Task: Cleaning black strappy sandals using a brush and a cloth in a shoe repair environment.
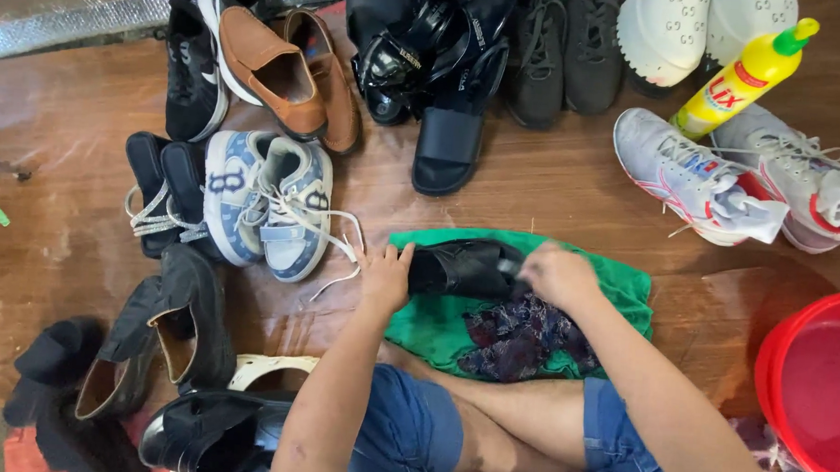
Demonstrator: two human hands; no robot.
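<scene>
Both hands, left and right, grip a glossy black shoe.

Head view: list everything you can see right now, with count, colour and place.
black shoe: one, black, on the green cloth, under both hands
green cloth: one, green, on the floor in front of the legs
dark patterned rag: one, purple-black, on the cloth
blue-white sneakers: pair, left of the cloth
brown shoes: pair, upper left
black slide sandal: one, top centre
black lace-up shoes: pair, top
grey-white trainers: pair, red trim, right
yellow bottle: one, green cap, upper right
red basin: one, right edge
black ankle boots: pair, lower left
left hand: at the shoe's left end
right hand: on the shoe's right end
</scene>
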